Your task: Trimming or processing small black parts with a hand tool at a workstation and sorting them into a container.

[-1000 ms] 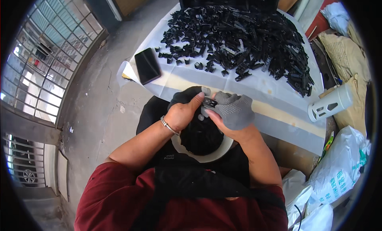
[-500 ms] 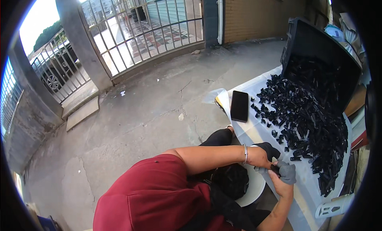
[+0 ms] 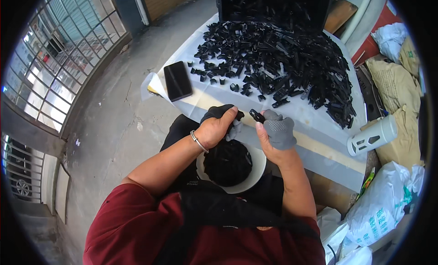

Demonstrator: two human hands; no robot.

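My left hand (image 3: 218, 127), partly gloved with the thumb bare and a bangle at the wrist, is closed with a small black plastic piece (image 3: 240, 115) at its thumb tip. Just to the right, my right hand (image 3: 277, 132) wears a grey dotted glove that leaves the thumb bare. It pinches a black plastic clip-like part (image 3: 257, 115) with openings in it. The two pieces are a little apart. Below my hands, a white bucket (image 3: 261, 170) sits between my legs, holding many black parts (image 3: 228, 162).
A sheet-covered table (image 3: 315, 148) bears a large heap of black plastic parts (image 3: 283, 59), with a black crate (image 3: 273, 9) behind it. A phone (image 3: 178, 81) lies at the table's left. A white slotted cylinder (image 3: 372, 135) and several sacks (image 3: 378, 210) are at the right.
My view has swung right and down toward the table. My hands, close together before, are now slightly apart, and the right hand's black part shows more clearly.
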